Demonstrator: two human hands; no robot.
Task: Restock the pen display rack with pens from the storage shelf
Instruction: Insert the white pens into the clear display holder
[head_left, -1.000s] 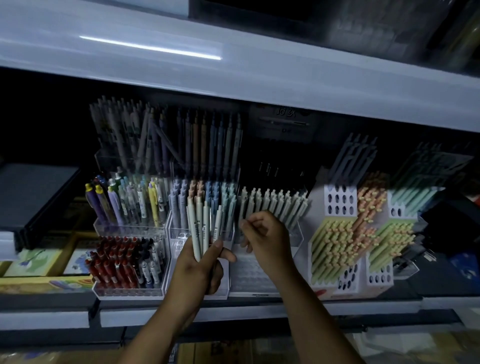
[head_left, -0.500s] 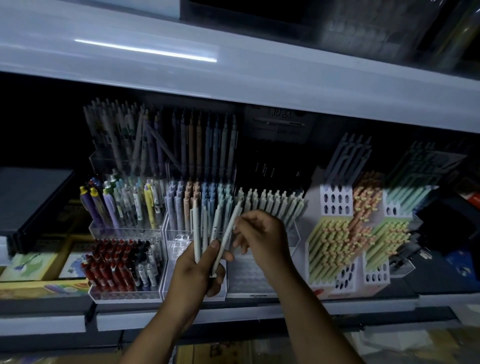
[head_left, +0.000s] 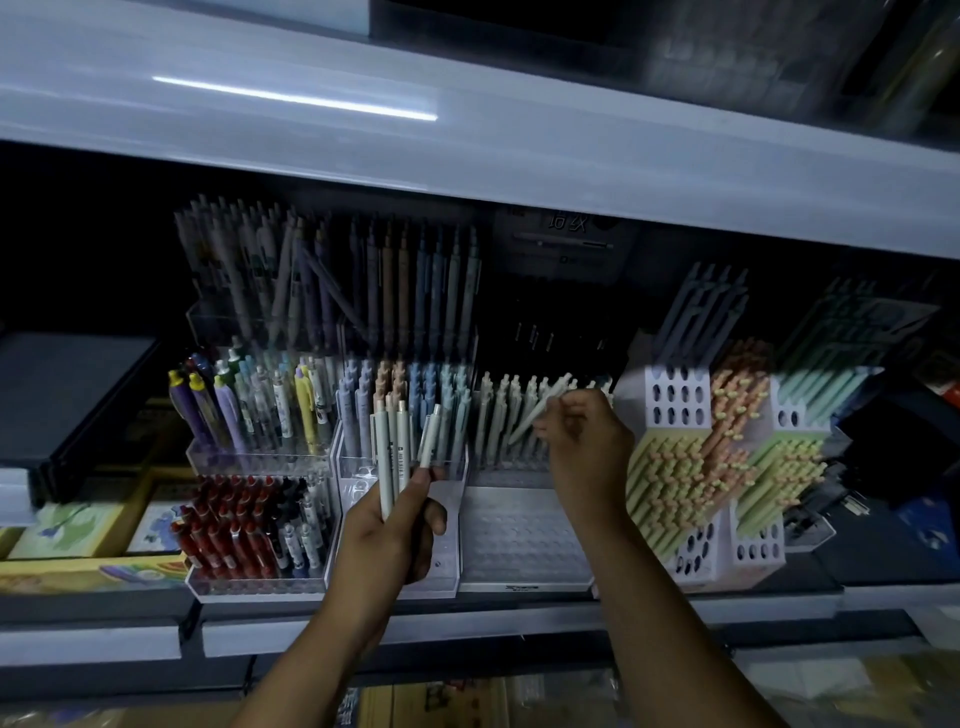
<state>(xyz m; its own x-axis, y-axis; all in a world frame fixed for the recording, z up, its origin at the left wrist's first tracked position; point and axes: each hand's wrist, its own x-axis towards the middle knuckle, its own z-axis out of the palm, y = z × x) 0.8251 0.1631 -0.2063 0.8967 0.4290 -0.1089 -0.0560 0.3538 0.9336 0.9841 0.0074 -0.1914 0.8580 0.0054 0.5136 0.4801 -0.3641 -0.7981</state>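
The upper shelf's pale edge (head_left: 519, 171) overhangs the display rack (head_left: 524, 540). Its near rows of holes lie bare in front of a far row of pale pens (head_left: 498, 410). The right hand (head_left: 584, 447) is over that row, and its fingers (head_left: 558, 423) pinch a single pale pen (head_left: 537, 410), tilted. The left hand (head_left: 387, 535), nearer and beside a clear bin (head_left: 349, 483), grips an upright bundle of pens (head_left: 388, 462).
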